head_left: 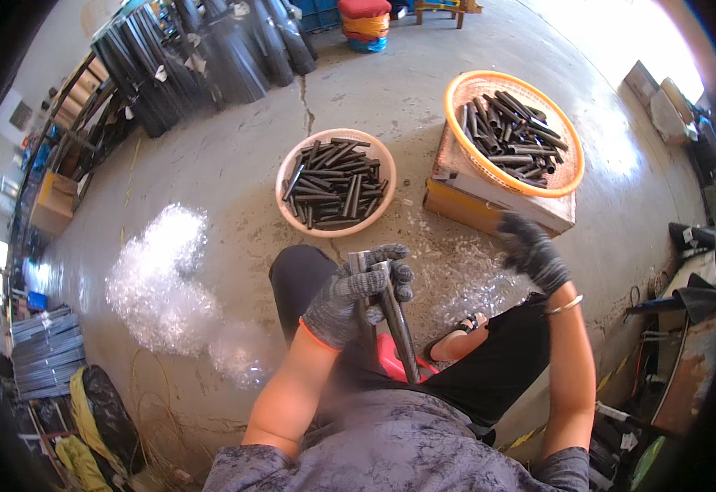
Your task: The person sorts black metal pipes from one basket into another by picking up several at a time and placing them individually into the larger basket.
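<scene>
My left hand [350, 299], in a grey knitted glove with an orange cuff, is wrapped round dark metal tubes above my lap. One long tube [400, 332] slants down from the fingers, and the end of another [358, 262] sticks up beside the thumb. My right hand [531, 252], gloved the same way, is raised to the right by a cardboard box [464, 205]; motion smears its fingers. Ahead stands a pale pink basket [282, 193] of short dark tubes [335, 182]. An orange basket [572, 135] on the box holds more tubes [515, 135].
Clear plastic scraps lie in a big heap [161, 283] at left and a smaller patch [477, 283] by my foot. Long black tubes [202, 61] stand at the back left. Bundled rods [46, 348] lie far left. A red-topped stool [364, 25] stands at the back.
</scene>
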`<action>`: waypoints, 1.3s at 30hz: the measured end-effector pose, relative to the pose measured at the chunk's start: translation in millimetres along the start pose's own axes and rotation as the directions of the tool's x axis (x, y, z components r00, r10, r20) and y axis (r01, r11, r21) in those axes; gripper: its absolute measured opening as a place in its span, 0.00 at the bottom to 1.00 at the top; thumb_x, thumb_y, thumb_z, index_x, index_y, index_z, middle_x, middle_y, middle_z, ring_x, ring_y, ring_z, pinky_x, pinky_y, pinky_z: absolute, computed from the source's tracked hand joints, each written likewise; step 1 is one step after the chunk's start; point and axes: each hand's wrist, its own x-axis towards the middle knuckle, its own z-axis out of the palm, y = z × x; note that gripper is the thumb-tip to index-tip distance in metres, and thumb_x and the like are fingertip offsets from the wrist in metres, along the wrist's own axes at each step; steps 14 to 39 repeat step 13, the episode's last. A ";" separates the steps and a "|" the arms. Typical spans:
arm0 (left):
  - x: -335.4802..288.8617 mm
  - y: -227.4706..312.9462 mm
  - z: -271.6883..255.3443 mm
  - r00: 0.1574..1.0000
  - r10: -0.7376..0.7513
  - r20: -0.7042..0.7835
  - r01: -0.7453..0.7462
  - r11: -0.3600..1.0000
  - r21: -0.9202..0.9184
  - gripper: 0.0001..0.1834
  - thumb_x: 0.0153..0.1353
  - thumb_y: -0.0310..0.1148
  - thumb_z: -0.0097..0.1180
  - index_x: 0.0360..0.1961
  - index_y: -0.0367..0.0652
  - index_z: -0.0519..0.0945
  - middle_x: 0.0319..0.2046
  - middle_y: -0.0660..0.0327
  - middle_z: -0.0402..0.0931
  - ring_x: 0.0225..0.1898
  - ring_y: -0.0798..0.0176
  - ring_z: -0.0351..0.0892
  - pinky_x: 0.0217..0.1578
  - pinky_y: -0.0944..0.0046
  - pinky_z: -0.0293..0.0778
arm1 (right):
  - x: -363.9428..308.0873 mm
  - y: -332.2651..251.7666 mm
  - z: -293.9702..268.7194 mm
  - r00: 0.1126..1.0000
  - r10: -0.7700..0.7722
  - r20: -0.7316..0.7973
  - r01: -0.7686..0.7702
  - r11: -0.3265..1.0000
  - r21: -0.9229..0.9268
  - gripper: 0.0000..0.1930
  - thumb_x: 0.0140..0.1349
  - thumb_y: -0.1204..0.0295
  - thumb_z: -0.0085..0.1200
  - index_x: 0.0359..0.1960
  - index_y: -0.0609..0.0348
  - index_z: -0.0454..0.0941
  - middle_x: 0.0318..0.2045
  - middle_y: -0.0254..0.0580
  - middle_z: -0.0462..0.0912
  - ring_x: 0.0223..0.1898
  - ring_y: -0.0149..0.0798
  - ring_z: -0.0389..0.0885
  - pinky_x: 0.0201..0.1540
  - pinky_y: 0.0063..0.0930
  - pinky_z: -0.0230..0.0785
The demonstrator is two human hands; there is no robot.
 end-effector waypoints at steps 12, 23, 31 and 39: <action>-23.9 17.1 -0.5 0.997 0.039 -0.059 -0.041 0.998 -0.036 0.33 0.52 0.29 0.62 0.59 0.32 0.65 0.38 0.52 0.77 0.38 0.58 0.79 0.18 0.76 0.75 | 54.8 11.1 3.1 0.972 -0.208 -0.113 -0.123 -0.033 -0.992 0.13 0.60 0.63 0.56 0.43 0.57 0.79 0.38 0.38 0.84 0.39 0.39 0.82 0.45 0.31 0.73; -25.4 17.0 -3.9 0.997 0.045 -0.055 -0.048 0.998 -0.039 0.33 0.52 0.29 0.62 0.59 0.32 0.65 0.39 0.52 0.77 0.39 0.57 0.79 0.19 0.76 0.75 | 55.8 9.7 3.9 0.972 -0.209 -0.110 -0.121 -0.042 -0.992 0.13 0.60 0.63 0.56 0.43 0.57 0.79 0.38 0.38 0.84 0.39 0.39 0.82 0.45 0.31 0.73; -25.4 17.0 -3.9 0.997 0.045 -0.055 -0.048 0.998 -0.039 0.33 0.52 0.29 0.62 0.59 0.32 0.65 0.39 0.52 0.77 0.39 0.57 0.79 0.19 0.76 0.75 | 55.8 9.7 3.9 0.972 -0.209 -0.110 -0.121 -0.042 -0.992 0.13 0.60 0.63 0.56 0.43 0.57 0.79 0.38 0.38 0.84 0.39 0.39 0.82 0.45 0.31 0.73; -25.4 17.0 -3.9 0.997 0.045 -0.055 -0.048 0.998 -0.039 0.33 0.52 0.29 0.62 0.59 0.32 0.65 0.39 0.52 0.77 0.39 0.57 0.79 0.19 0.76 0.75 | 55.8 9.7 3.9 0.972 -0.209 -0.110 -0.121 -0.042 -0.992 0.13 0.60 0.63 0.56 0.43 0.57 0.79 0.38 0.38 0.84 0.39 0.39 0.82 0.45 0.31 0.73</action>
